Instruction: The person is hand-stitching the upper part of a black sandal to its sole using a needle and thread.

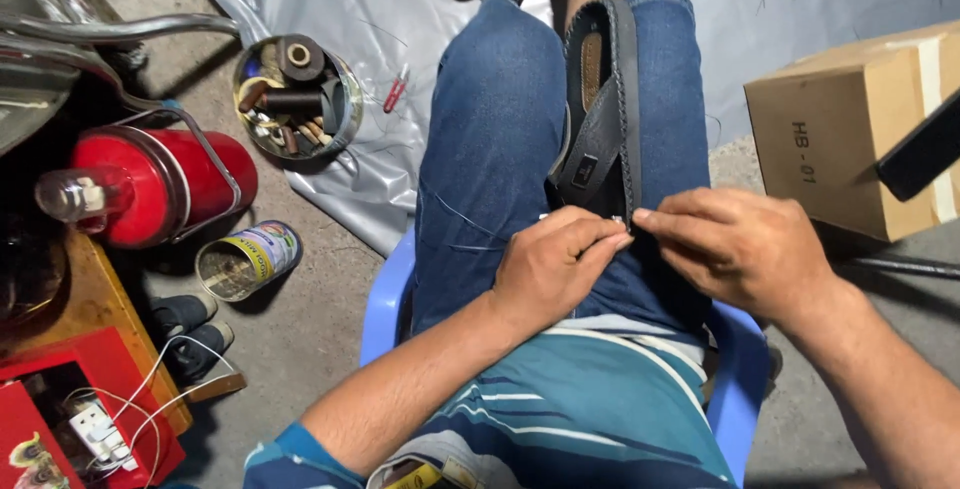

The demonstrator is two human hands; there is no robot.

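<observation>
A grey sheet (700, 9) covers the far concrete floor; a cardboard box (850, 129) sits right, a red cylinder (160, 184) and a round tin of thread spools (298, 97) left. The person sits on a blue chair (385, 299), a black sandal (605, 119) wedged between the knees. This looks like hand-stitching its near edge: the left hand (550, 264) and right hand (740, 249) both pinch there, grip pressed together. Pulling the thread (465, 221) taut would seem next.

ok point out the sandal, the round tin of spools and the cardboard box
sandal (598, 139), head view, on the dark strap
tin (345, 129), head view, on its right rim
box (840, 139), head view, on its front face
</observation>
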